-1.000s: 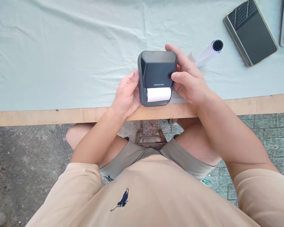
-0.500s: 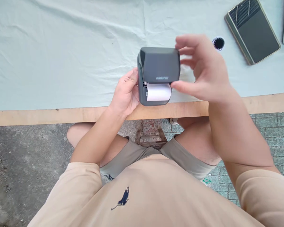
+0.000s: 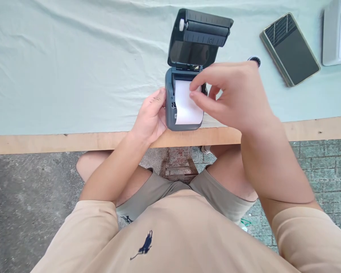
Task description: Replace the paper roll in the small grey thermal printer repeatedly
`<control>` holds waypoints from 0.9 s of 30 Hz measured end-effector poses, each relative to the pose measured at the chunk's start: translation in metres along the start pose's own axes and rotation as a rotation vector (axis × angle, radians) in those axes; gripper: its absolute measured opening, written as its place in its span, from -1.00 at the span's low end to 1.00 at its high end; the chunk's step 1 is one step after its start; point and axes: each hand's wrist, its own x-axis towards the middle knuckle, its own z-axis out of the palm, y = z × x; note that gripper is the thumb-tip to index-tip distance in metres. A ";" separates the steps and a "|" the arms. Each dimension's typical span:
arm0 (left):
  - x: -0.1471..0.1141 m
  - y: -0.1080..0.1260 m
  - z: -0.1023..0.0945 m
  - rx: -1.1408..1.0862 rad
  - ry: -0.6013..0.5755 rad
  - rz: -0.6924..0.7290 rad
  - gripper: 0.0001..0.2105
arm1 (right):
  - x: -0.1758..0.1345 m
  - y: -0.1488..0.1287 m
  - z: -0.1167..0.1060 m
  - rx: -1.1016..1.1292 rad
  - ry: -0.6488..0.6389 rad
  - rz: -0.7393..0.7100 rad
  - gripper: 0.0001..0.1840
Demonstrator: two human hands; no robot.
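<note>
A small dark label printer (image 3: 169, 89) stands at the table's near edge, its lid (image 3: 191, 52) swung up and back. Inside the lid a black roller with a white end shows. White paper (image 3: 185, 108) lies in the compartment and hangs over the front. My left hand (image 3: 151, 114) grips the printer's left side, thumb on top, the other fingers partly hidden beneath. Over the paper is my right hand (image 3: 237, 94), with thumb and index tips close together but a gap between them. Whether these tips touch the paper I cannot tell.
A thick phone-like device (image 3: 291, 49) with a dark glossy face lies at the right. Beyond it stands a white box (image 3: 331, 38) with printed text. A small round dark-faced object (image 3: 254, 60) is partly behind my right hand. Pale cloth (image 3: 74, 76) covers the wooden-edged table (image 3: 102, 142).
The printer's lid has gone from closed to raised, uncovering the paper. My right hand has moved from the lid's right side to above the paper. My left hand keeps its hold.
</note>
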 end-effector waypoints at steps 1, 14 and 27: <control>0.000 0.000 0.000 -0.008 0.001 0.000 -0.78 | 0.002 0.002 0.000 -0.115 -0.078 0.014 -0.87; -0.010 0.010 0.003 0.036 -0.115 -0.055 -0.29 | 0.041 -0.058 -0.006 -0.638 -0.577 0.317 -0.77; -0.007 0.010 0.002 0.006 -0.111 -0.057 -0.32 | -0.030 -0.011 -0.053 0.102 0.020 0.306 -0.68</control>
